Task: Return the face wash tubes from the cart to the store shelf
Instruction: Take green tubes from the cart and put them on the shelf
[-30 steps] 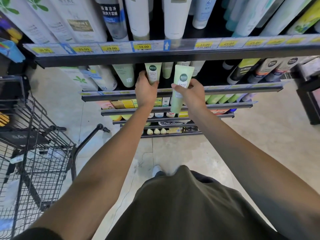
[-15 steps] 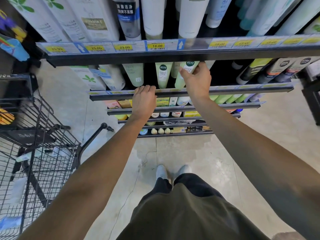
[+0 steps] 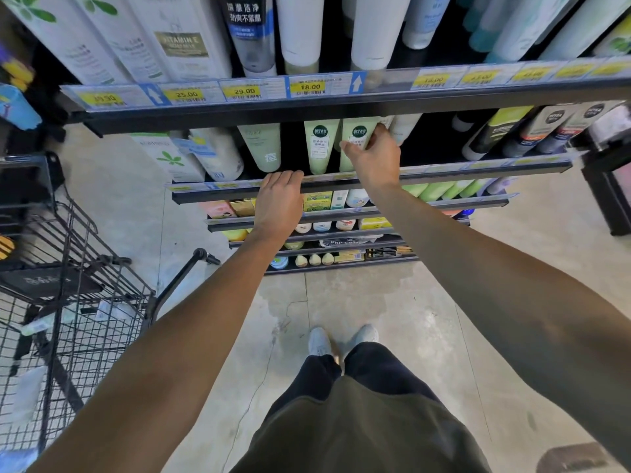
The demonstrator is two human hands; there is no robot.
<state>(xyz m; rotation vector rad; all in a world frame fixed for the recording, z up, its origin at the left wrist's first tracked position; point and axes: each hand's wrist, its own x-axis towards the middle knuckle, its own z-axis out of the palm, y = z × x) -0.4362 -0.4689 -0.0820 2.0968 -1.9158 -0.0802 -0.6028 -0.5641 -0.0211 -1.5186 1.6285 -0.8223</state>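
Note:
Two pale green face wash tubes stand side by side on the second shelf [image 3: 478, 169]. The left tube [image 3: 320, 148] stands free. My right hand [image 3: 374, 158] is wrapped around the right tube [image 3: 355, 136], which sits upright on the shelf. My left hand [image 3: 278, 203] rests palm down on the shelf's front rail, below and left of the tubes, fingers together and holding nothing. The black wire cart [image 3: 68, 319] stands at the left, with a pale tube [image 3: 42, 324] lying inside it.
The upper shelf [image 3: 341, 100] with yellow price tags juts out above my hands, lined with tall white tubes. Other tubes and boxes flank the green pair. Lower shelves hold small products. My feet stand on the tiled floor [image 3: 392, 308].
My right hand carried its green tube up from in front of the rail onto the shelf beside the first. My left hand let go of the first tube and dropped onto the rail.

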